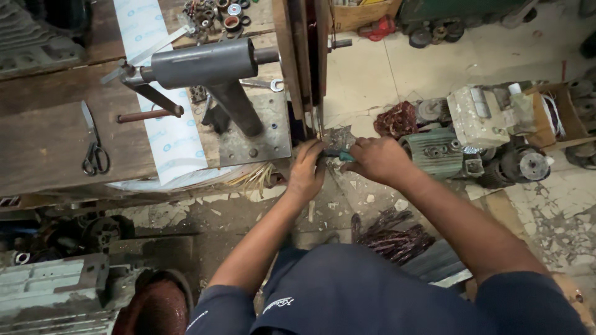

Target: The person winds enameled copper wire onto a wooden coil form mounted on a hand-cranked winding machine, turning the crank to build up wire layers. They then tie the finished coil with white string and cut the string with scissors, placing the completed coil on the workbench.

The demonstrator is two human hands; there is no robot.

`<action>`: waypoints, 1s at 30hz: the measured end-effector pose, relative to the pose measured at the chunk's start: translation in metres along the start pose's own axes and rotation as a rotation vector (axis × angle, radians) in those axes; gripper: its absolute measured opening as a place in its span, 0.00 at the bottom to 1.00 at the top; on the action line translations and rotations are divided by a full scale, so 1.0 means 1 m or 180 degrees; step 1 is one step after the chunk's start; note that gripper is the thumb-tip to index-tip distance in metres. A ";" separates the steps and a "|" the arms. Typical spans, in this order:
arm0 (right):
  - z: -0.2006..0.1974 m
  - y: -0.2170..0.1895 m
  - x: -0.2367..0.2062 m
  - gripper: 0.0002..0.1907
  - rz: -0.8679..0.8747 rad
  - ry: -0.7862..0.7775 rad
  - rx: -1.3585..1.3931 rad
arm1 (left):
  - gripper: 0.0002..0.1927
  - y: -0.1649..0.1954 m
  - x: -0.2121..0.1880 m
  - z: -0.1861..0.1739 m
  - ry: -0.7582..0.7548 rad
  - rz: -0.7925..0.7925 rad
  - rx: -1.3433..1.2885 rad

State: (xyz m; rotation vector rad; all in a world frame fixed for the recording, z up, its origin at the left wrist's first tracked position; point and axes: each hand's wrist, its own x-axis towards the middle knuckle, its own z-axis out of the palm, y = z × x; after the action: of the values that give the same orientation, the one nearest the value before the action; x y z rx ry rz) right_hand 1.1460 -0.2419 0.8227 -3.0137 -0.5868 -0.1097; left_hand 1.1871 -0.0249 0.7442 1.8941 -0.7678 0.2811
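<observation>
A green-handled tool (pixel 345 156) is gripped in the closed right hand (pixel 375 159), just beside the left hand (pixel 307 170), whose fingers are pinched on a thin metal strip (pixel 319 127) hanging at the wooden bench (pixel 49 142) edge; beyond, scissors (pixel 93 149) are seen

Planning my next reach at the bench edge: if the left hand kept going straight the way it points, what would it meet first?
Likely the upright wooden board at the bench edge: the left hand points up-frame, its fingertips already near the board's foot. Depth is unclear.
</observation>
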 end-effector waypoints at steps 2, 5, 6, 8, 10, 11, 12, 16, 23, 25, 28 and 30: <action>0.009 0.008 -0.005 0.22 0.0078 0.0106 0.0153 | 0.23 0.000 0.000 0.001 0.0082 0.0031 0.0082; 0.035 0.027 -0.026 0.18 0.0501 -0.0362 0.0831 | 0.25 0.000 0.000 0.001 0.0013 0.0039 0.0059; 0.048 0.034 -0.034 0.16 0.0690 -0.0617 0.1122 | 0.25 0.000 0.000 0.000 -0.0024 -0.0017 0.0029; 0.085 0.027 -0.055 0.14 0.1930 -0.0889 0.2569 | 0.25 0.001 0.000 0.000 -0.0079 -0.0129 -0.0030; 0.127 0.009 -0.072 0.14 0.2416 -0.0835 0.3922 | 0.24 0.003 0.000 0.001 -0.0014 -0.0049 0.0042; 0.147 0.001 -0.077 0.15 0.2265 -0.0621 0.4551 | 0.24 0.004 0.000 0.001 0.0016 -0.0009 0.0079; 0.164 -0.007 -0.077 0.15 0.2065 -0.0411 0.4472 | 0.24 0.004 0.000 0.002 0.0035 0.0001 0.0059; 0.206 -0.033 -0.072 0.13 0.2080 -0.0006 0.4284 | 0.24 0.007 -0.001 0.002 -0.0001 -0.0076 -0.0068; 0.207 -0.032 -0.066 0.14 0.1677 0.0448 0.3891 | 0.24 0.014 -0.003 -0.002 -0.0070 -0.0364 -0.0147; 0.214 -0.032 -0.066 0.14 0.1648 0.0274 0.4250 | 0.24 0.018 -0.003 -0.003 -0.0086 -0.0485 -0.0104; 0.233 -0.029 -0.068 0.13 0.1624 0.0299 0.4387 | 0.25 0.023 -0.004 -0.003 -0.0126 -0.0451 0.0042; 0.247 -0.019 -0.075 0.11 0.1530 0.0546 0.4076 | 0.26 0.026 -0.003 -0.003 -0.0124 -0.0394 0.0068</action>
State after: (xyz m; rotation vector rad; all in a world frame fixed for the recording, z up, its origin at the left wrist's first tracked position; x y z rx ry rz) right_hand 1.0837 -0.2324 0.5720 -1.7768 0.1185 0.0350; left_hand 1.1688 -0.0277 0.7634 1.9635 -0.6727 0.1761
